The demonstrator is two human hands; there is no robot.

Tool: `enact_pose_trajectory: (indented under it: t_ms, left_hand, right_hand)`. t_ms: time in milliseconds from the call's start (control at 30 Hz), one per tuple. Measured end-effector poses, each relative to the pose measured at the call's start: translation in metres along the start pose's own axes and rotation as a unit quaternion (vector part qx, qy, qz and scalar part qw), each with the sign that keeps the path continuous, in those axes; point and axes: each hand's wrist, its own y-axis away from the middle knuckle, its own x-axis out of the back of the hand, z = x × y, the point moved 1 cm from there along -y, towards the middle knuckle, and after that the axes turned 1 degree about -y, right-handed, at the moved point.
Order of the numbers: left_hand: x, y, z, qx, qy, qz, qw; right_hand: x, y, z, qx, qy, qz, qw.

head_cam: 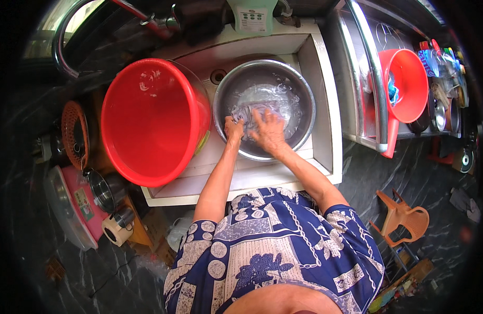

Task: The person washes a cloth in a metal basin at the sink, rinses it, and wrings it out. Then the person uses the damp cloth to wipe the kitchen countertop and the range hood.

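Observation:
A grey metal basin point(304, 135) holding water stands in a white sink point(328, 117). Wet greyish cloth point(261, 108) lies bunched in the water. My left hand point(234, 127) grips the cloth's left edge near the basin's near-left rim. To its right, my right hand point(269, 129) rests on the cloth with its fingers spread, palm down. Immediately left of the basin is a big red bucket point(147, 125), whose inside shows a few whitish patches; how much water it holds I cannot tell.
The sink's drain point(218, 76) lies behind the basin. A chrome faucet point(60, 51) arches at the upper left, and a pale green bottle point(252, 17) stands at the back. On the right, metal rails point(369, 70) border a rack with a red dipper point(410, 86). Pots point(102, 190) sit at left.

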Motion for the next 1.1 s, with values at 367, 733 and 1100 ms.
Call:
enact_pose_trajectory:
  t_ms: [367,733,1100]
  left_hand:
    - [0.012,0.018,0.01,-0.101,-0.154,0.098,0.978]
    - [0.014,0.032,0.023,-0.193,-0.19,0.071,0.96]
    - [0.033,0.124,0.112,-0.359,-0.006,0.096,0.928]
  right_hand:
    - [-0.025,-0.026,0.092,-0.135,-0.097,0.051,0.985]
    - [-0.008,-0.031,0.005,-0.169,0.038,-0.082,0.981]
    - [0.022,-0.026,0.108,-0.148,-0.17,0.048,0.973]
